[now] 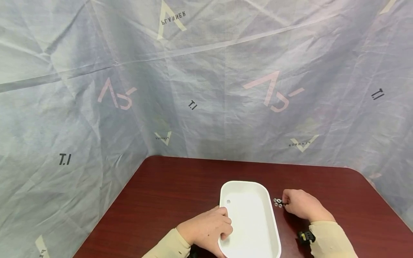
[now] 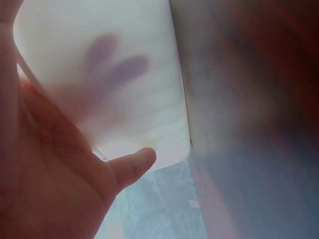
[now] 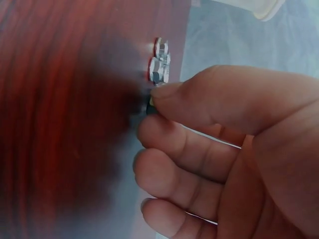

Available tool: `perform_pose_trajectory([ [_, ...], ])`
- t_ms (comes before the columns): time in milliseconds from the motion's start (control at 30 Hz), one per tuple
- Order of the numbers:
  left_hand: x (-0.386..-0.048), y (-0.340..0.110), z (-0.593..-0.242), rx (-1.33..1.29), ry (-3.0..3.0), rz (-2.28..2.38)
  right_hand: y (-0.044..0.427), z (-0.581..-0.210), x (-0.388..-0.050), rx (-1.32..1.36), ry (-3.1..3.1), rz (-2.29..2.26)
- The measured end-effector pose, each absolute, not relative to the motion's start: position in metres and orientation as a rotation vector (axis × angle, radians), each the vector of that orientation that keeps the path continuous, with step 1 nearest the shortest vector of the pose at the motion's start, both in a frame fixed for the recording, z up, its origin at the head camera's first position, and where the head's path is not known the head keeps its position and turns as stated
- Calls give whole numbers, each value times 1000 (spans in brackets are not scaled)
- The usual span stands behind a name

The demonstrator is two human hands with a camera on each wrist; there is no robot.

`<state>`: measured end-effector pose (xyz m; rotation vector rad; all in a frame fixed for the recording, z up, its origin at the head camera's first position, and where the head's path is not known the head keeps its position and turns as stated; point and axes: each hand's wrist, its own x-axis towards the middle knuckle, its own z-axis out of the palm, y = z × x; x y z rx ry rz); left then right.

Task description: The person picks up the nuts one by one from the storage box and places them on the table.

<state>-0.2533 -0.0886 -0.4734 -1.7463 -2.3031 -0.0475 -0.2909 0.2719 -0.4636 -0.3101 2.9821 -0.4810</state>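
A white rectangular tray (image 1: 250,218) with rounded corners stands on the table. My left hand (image 1: 209,227) grips its left wall, fingers curled over the rim to the inside; in the left wrist view two fingers show as shadows through the tray's wall (image 2: 149,109), with the thumb outside. One small metal nut (image 1: 228,201) lies inside the tray, near its far left corner. Right of the tray, my right hand (image 1: 301,205) is down at a small cluster of metal nuts (image 1: 276,204). Its thumb and index finger pinch a dark-looking nut (image 3: 150,106), mostly hidden, beside other nuts (image 3: 157,69).
The dark red wooden table (image 1: 174,186) extends around the tray on both sides. Grey printed cloth (image 1: 209,118) hangs behind the table and along its left side. A black strap device (image 1: 306,236) sits at my right wrist.
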Motion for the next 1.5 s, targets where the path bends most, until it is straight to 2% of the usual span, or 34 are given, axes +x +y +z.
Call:
perform_pose_trajectory([
  [800, -254, -90, -474, -1741, -2289, -45, 270, -452, -289, -347, 3054, -490],
  [1500, -252, -90, -472, -1749, -2311, -71, 233, -411, -265, -449, 3067, -586],
])
